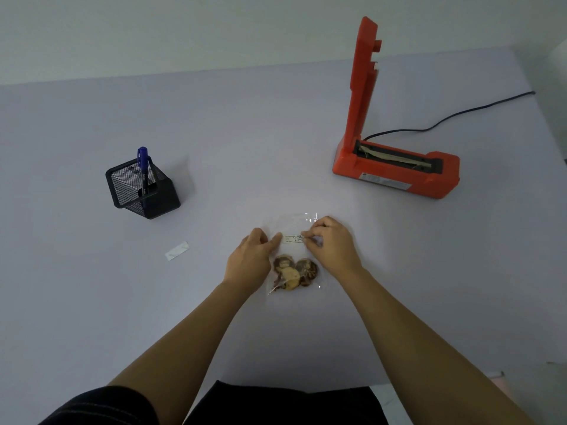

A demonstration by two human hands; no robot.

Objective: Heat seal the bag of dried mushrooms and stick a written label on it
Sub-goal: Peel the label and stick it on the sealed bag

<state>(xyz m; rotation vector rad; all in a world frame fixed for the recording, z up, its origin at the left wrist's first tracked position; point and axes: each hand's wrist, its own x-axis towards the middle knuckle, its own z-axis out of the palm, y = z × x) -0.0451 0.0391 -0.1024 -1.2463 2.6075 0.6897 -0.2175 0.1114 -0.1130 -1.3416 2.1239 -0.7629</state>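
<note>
Hands of a person meet over a clear plastic bag (293, 223) of brown dried mushrooms (294, 273), which lies flat on a pale lilac desk (245, 133), near the middle of its front edge. The left hand (250, 259) pinches the left end of a small white rectangular paper label (293, 238) with handwriting on it. The right hand (329, 243) pinches the right end, fingers curled in. The label lies across the bag's upper, empty half, above the mushrooms; whether it is stuck down yet cannot be told.

Toward the left edge, a strip of white backing paper (177, 250) lies loose. Farther back on that side, a black mesh pen holder (142, 188) holds a blue pen (143, 170). Toward the back right corner, an orange heat sealer (395, 167) rests with its arm raised upright.

The likely risks are these. The thin film may wrinkle under the label, trapping creases or air. If one end grabs first, the label may sit crooked. Pressing fingers could also smear fresh ink. The bag could slide on the smooth desk under uneven pressure.
</note>
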